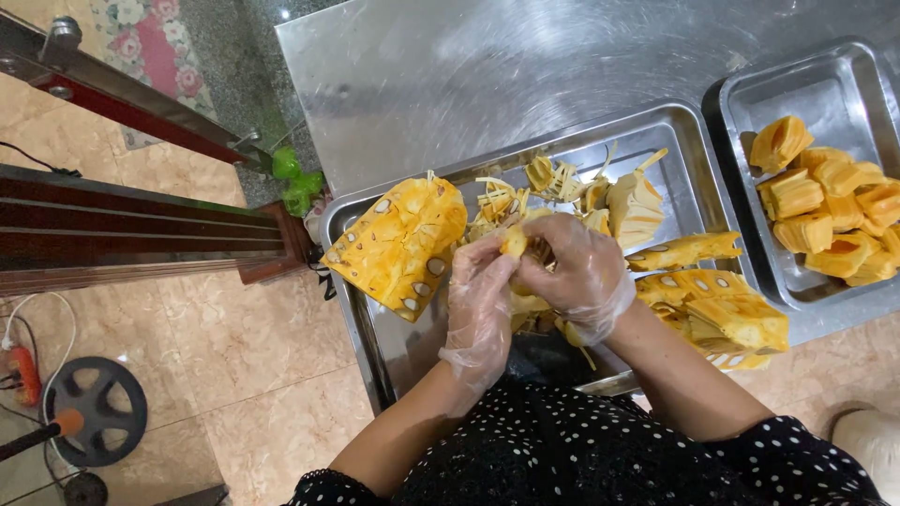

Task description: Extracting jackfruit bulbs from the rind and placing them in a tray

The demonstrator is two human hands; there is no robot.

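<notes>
Both gloved hands, left hand point(481, 281) and right hand point(579, 272), pinch one jackfruit pod point(514, 242). Slick gloves: pod may slip, drop into big tray point(398, 351).

The jackfruit pod point(514, 242) is small, yellow-orange and glossy, pinched upright at the fingertips of the gloved left hand point(480, 305), with the gloved right hand point(581, 272) closed against its right side. It is held just above the middle of the big steel tray point(398, 351), right beside the large cut jackfruit chunk point(401, 245).
</notes>
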